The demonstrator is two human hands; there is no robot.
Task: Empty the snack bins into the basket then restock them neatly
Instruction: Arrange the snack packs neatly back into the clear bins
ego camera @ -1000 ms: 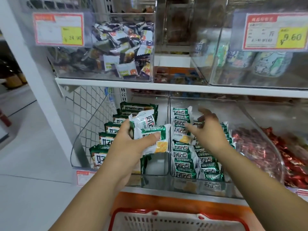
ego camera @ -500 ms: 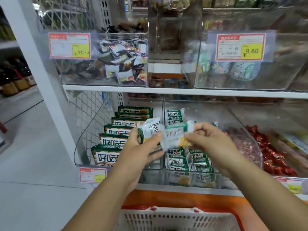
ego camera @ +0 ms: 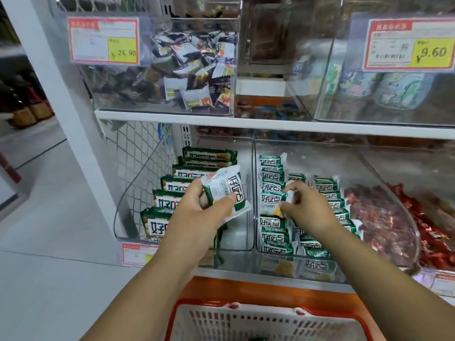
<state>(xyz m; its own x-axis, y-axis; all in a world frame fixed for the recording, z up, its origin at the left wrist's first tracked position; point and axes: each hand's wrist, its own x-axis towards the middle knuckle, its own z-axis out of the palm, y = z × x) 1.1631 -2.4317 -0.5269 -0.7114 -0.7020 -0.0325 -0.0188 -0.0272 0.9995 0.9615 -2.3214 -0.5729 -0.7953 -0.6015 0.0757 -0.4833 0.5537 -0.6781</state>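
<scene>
Two clear snack bins stand side by side on the lower shelf. The left bin (ego camera: 242, 153) holds a row of long green-and-white packs (ego camera: 170, 183). The right bin (ego camera: 320, 153) holds rows of small green-and-white packs (ego camera: 273, 238). My left hand (ego camera: 197, 212) grips a few small packs (ego camera: 227, 190) above the left bin. My right hand (ego camera: 307, 210) pinches one small pack (ego camera: 272, 203) in the left row of the right bin. The white basket with a red rim (ego camera: 266, 323) sits below my arms at the bottom edge.
Further right, bins hold dark red sweets (ego camera: 379, 217) and red wrappers (ego camera: 435, 227). The upper shelf (ego camera: 270, 124) carries bins of mixed packets (ego camera: 194, 70) with price tags (ego camera: 104, 40). A white post (ego camera: 56, 94) and wire mesh (ego camera: 138, 153) bound the left side. An aisle floor lies left.
My hands have separated. The right hand took a small pack from the left hand's bunch and carried it down into the right bin's row; the left hand stays with the remaining packs.
</scene>
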